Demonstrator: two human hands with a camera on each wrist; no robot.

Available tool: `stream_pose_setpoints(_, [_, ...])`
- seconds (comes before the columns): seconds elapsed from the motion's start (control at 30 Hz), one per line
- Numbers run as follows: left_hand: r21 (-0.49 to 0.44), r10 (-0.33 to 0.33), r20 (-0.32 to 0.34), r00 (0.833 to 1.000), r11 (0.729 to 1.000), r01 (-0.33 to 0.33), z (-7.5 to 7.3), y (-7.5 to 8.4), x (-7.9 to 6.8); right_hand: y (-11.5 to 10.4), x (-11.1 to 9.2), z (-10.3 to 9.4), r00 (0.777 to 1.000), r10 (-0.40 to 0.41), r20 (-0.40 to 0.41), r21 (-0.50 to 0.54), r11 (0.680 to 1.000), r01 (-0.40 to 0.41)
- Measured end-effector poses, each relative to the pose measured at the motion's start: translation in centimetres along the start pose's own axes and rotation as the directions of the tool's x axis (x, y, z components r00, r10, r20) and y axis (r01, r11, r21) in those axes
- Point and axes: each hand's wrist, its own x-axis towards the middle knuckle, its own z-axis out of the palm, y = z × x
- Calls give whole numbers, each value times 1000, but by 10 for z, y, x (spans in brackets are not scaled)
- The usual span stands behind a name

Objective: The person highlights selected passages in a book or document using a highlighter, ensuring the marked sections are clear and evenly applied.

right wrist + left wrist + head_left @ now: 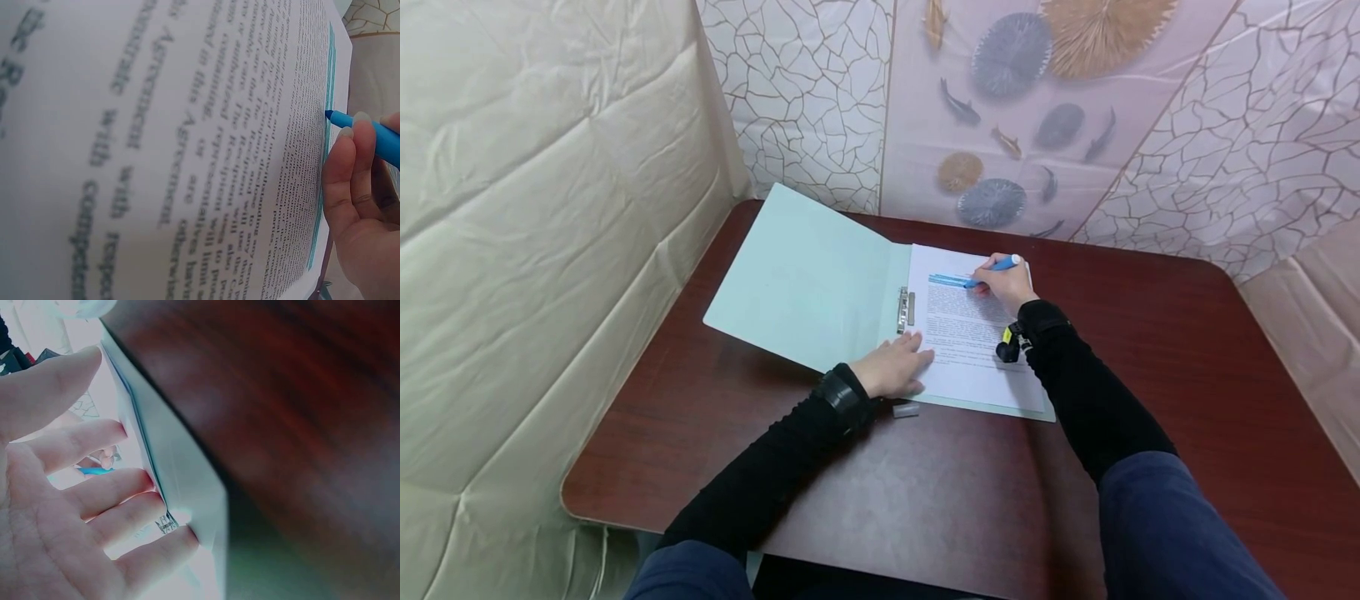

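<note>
A printed sheet lies in the right side of a spread-out pale green folder. Blue highlighted lines run across text near the top of the page. My right hand pinches a blue highlighter, its tip at the end of the marked lines. My left hand rests with its fingers spread on the lower left of the sheet and the folder's spine. In the left wrist view the fingers are extended and hold nothing. A metal clip sits on the folder's spine.
A small translucent grey cap-like piece lies on the dark red-brown table, just below the folder's lower edge. Patterned cloth hangs behind the table, and a cream cover stands along its left side.
</note>
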Motion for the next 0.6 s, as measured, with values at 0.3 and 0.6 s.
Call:
stream_pose_setpoints(0.3, [1, -1, -1, 1000, 1000, 1, 1, 0, 1, -1, 0, -1, 1000, 13, -10, -8, 1000, -13])
stream_pose_setpoints(0.6, [-20, 4, 0, 1000, 1000, -4, 1, 0, -1, 2, 0, -3, 1000, 13, -5, -8, 1000, -13])
